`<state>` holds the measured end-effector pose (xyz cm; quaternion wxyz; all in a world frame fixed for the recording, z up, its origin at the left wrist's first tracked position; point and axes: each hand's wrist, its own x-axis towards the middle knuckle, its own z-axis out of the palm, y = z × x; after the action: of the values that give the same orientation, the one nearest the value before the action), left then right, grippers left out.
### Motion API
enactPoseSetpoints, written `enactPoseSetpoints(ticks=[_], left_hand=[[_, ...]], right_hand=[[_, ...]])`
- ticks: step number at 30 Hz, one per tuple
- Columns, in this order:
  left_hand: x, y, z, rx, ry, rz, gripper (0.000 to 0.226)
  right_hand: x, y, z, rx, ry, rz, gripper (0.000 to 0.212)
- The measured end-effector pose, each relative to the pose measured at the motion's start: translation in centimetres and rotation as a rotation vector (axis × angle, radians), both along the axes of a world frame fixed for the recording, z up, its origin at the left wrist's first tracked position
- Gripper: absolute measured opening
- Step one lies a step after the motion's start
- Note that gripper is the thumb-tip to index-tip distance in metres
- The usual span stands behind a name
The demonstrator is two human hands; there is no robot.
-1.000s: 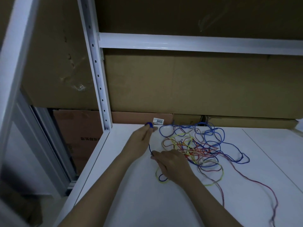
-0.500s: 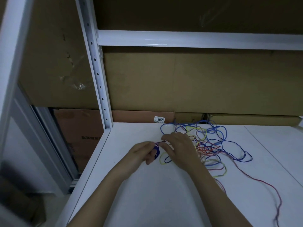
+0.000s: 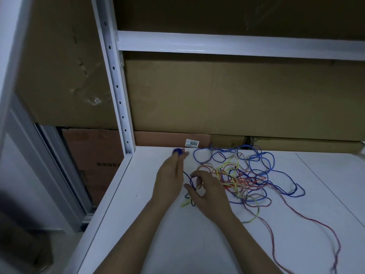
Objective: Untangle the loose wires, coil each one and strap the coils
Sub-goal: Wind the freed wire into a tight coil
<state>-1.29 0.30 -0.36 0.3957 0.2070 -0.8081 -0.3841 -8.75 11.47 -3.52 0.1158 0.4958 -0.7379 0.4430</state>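
A tangle of blue, red and yellow wires lies on the white shelf. My left hand reaches toward the back of the shelf, its fingertips pinched on a small blue wire coil. A dark blue strand runs from that coil down to my right hand. The right hand hovers at the tangle's left edge, thumb and fingers curled around the blue wire. A long red wire trails off to the right front.
Brown cardboard boxes fill the back behind the shelf, one with a white label reading 3055. A white perforated upright stands at the shelf's back left corner, and a white crossbeam runs overhead. The shelf's left edge drops off.
My left hand has moved away from the right hand toward the back of the shelf, carrying the blue coil. The right hand has drawn back toward me along the blue strand.
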Motion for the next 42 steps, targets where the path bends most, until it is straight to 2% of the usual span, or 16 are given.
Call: enactPoseSetpoints(ticks=[2,3,5,7,9,14,18,20,24,26,28,32,36,40,42], left_hand=[[0.0,-0.9,-0.9,-0.317,-0.325,-0.059,0.029],[0.2,-1.2,-1.3,-0.381,-0.427,-0.093,0.027],[0.9,-1.7,-1.8,-0.363,-0.491,-0.174,0.028],[1.5,-1.8,-2.0,-0.231,-0.506,-0.277,0.029],[1.6,-1.7,-2.1,-0.188,-0.529,-0.340,0.031],[1.5,-2.2,-1.8,-0.415,-0.423,-0.262,0.029],[2.0,-3.3,-1.0,-0.485,-0.332,-0.094,0.032],[2.0,-3.5,-0.6,-0.504,-0.312,0.019,0.033],[2.3,-4.5,0.3,-0.413,-0.282,0.258,0.031],[2.6,-5.2,0.9,-0.409,-0.260,0.364,0.031],[2.4,-5.2,1.3,-0.419,-0.254,0.373,0.029],[1.1,-4.0,1.7,-0.474,-0.225,0.288,0.028],[0.6,-3.6,2.2,-0.533,-0.174,0.247,0.028],[0.1,-2.9,2.8,-0.566,-0.130,0.200,0.028],[0.0,-2.5,3.1,-0.579,-0.101,0.169,0.028]], right_hand=[[-0.7,0.3,-0.1,-0.034,-0.003,0.003,0.023],[-1.1,0.6,-0.1,-0.033,0.015,0.001,0.024],[-1.9,1.1,0.0,-0.005,0.070,-0.001,0.028],[-2.7,1.5,0.3,0.049,0.082,0.021,0.032],[-3.2,1.7,0.8,0.100,0.000,0.087,0.032],[-3.8,2.1,0.9,0.158,-0.043,0.165,0.030],[-5.7,3.6,0.7,0.084,0.069,-0.075,0.051],[-7.1,4.3,0.5,0.120,0.127,-0.234,0.052],[-9.0,5.0,-0.3,0.525,0.086,-0.557,0.038],[-9.3,5.1,-0.5,0.624,0.070,-0.620,0.037],[-9.1,4.6,-0.1,0.601,0.058,-0.580,0.038],[-8.2,3.4,2.2,0.292,-0.057,-0.370,0.035],[-6.2,2.3,5.0,0.151,-0.016,-0.215,0.042],[-2.8,0.5,5.9,0.132,-0.147,0.017,0.041],[-1.7,-0.5,5.2,0.124,-0.168,0.052,0.034]])
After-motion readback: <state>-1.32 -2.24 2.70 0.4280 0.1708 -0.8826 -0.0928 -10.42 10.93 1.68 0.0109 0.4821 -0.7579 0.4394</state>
